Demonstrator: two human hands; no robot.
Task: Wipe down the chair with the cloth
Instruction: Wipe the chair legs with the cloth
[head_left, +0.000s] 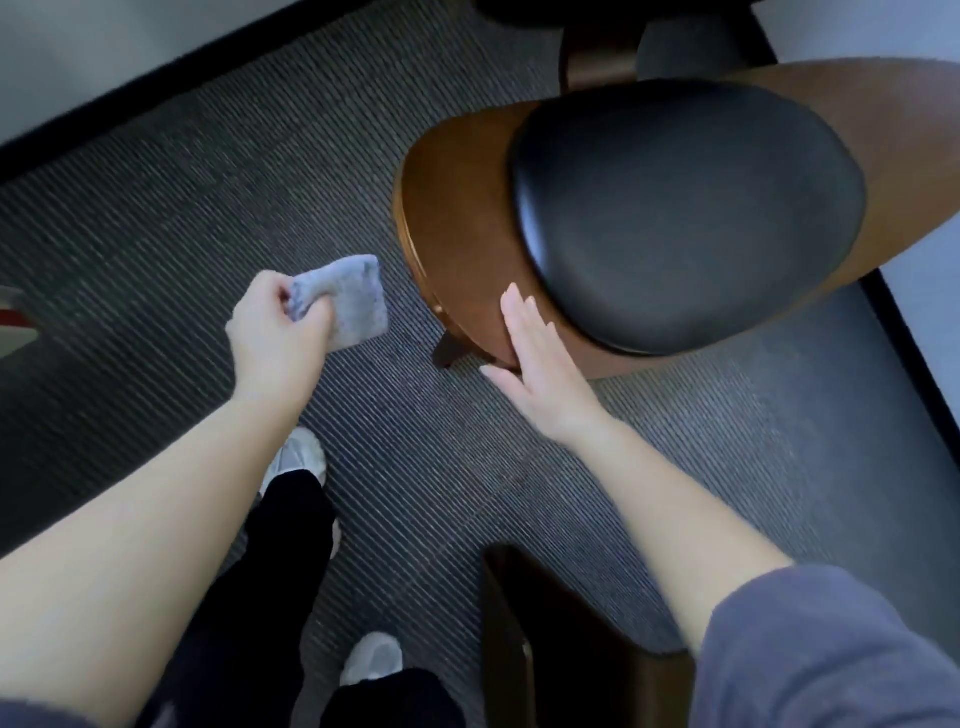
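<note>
The chair (457, 208) has a curved brown wooden shell and a black padded cushion (685, 213); it stands on the carpet at the upper right. My right hand (535, 358) lies flat with straight fingers against the wooden edge near the cushion's lower left. My left hand (275, 332) grips a folded grey cloth (348, 296) in the air to the left of the chair, apart from it.
Grey ribbed carpet (208, 208) covers the floor. A dark baseboard and pale wall run along the upper left. A dark wooden piece of furniture (566, 639) stands at the lower middle. My legs and white shoes (298, 457) are below the left arm.
</note>
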